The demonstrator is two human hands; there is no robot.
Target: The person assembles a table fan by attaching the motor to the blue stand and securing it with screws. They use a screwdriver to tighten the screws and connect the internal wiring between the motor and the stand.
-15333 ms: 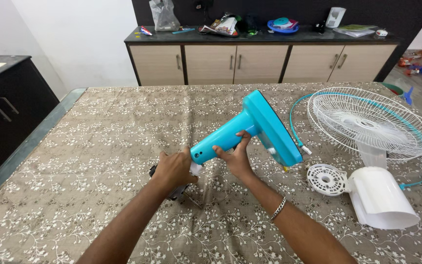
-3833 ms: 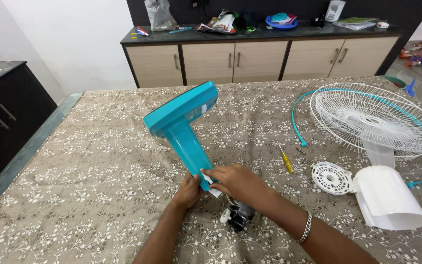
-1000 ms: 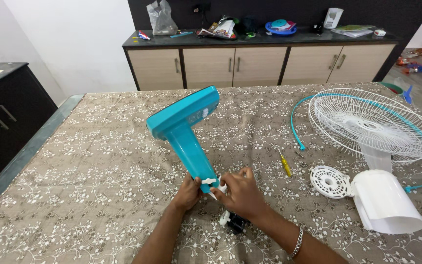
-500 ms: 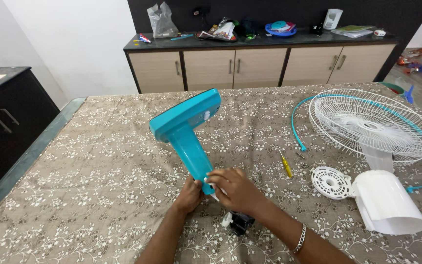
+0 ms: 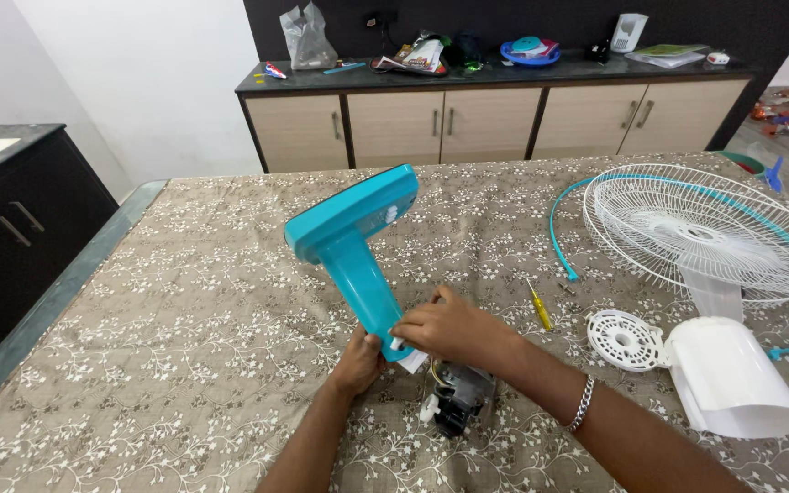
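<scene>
A teal fan stand (image 5: 355,245) stood upside down near the middle of the table (image 5: 175,301), its flat base uppermost and tilted toward the cabinets, its neck slanting down toward the person. The left hand (image 5: 358,362) gripped the lower end of the neck from beneath, fingers closed around it. The right hand (image 5: 447,327) lay over the same end from the right, its fingertips pinched on a small white fitting (image 5: 400,345) at the neck's tip; a slip of white paper (image 5: 412,361) showed just under that hand. A bracelet (image 5: 582,405) circled the right wrist.

Directly below the neck's tip a dark motor (image 5: 457,396) rested on the patterned cloth, with thin wires running up from it toward the neck. To the right of the hands lay a yellow-handled screwdriver (image 5: 538,305), apart from them. Farther right were a round white vented cover (image 5: 626,340) touching a white motor shell (image 5: 735,376), and behind these a white wire guard (image 5: 698,230) with a teal rim band (image 5: 559,228) curving off its left side.

Beyond the table a row of beige cabinets (image 5: 495,120) carried a dark counter strewn with small items, among them a clear plastic bag (image 5: 306,36). A black cabinet (image 5: 11,228) stood at the far left.
</scene>
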